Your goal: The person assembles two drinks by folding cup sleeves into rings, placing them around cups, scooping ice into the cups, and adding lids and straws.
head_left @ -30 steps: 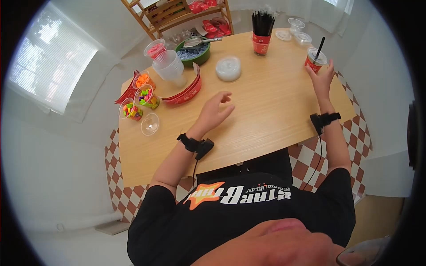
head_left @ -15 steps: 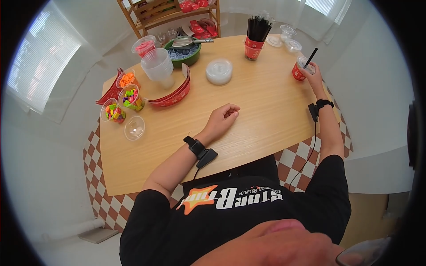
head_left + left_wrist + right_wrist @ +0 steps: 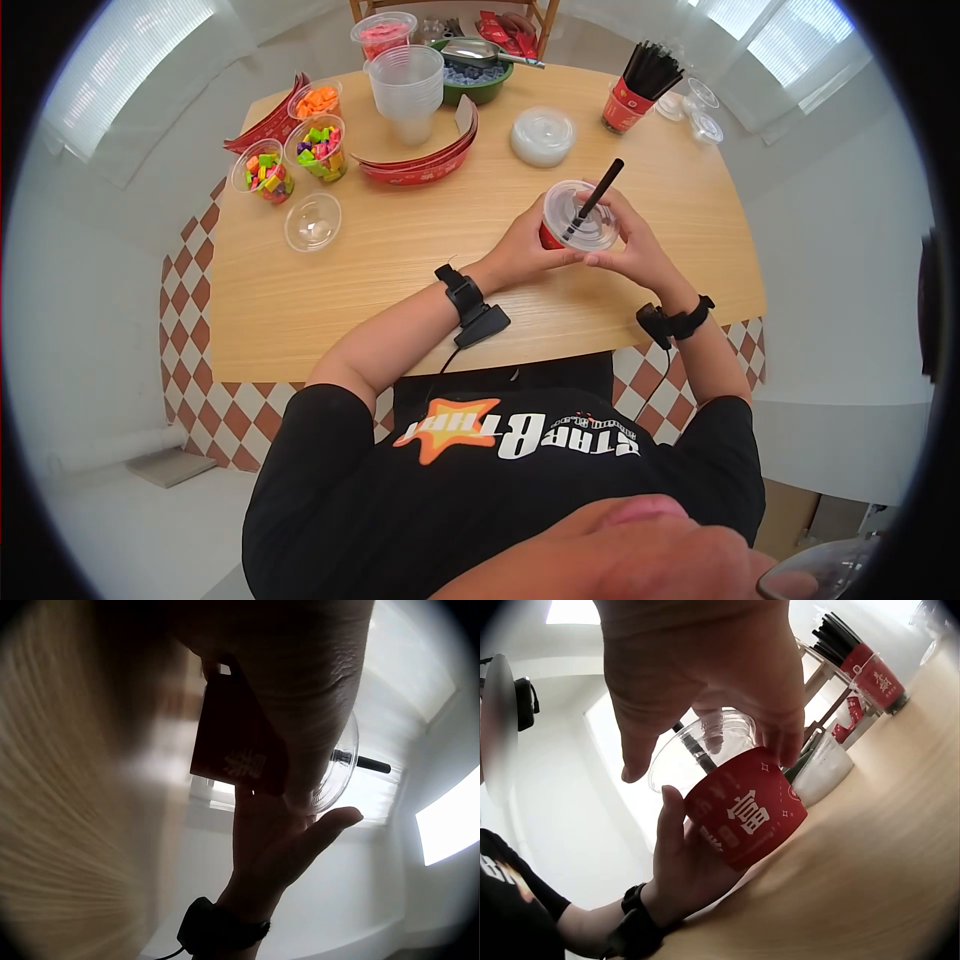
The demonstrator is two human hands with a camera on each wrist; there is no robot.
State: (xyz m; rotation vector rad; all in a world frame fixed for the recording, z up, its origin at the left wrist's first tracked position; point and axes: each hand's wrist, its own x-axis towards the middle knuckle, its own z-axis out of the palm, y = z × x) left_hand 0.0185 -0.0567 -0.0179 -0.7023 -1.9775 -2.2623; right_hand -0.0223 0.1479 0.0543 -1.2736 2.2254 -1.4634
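A drink cup with a red paper sleeve (image 3: 746, 810), a clear lid (image 3: 562, 208) and a black straw (image 3: 605, 182) stands at the middle front of the table, tilted in the right wrist view. My left hand (image 3: 522, 250) curls round the sleeve from the left side, thumb toward me. From the right, my right hand (image 3: 642, 250) holds the cup near its lid, fingers at the far side and thumb in front. In the left wrist view the sleeve (image 3: 232, 742) looks dark, partly covered by the left hand.
Behind the cup sit stacked clear lids (image 3: 543, 135) and a red-sleeved holder (image 3: 624, 108) of black straws. Further left are curved red sleeves (image 3: 420, 172), stacked clear cups (image 3: 405, 75), a green bowl (image 3: 485, 93) with a metal scoop, cups of coloured pieces (image 3: 263, 175) and a loose lid (image 3: 313, 222).
My right hand has brought the cup from the table's far right to the front middle. My left hand, earlier without anything in it, has moved right and taken hold of the cup too.
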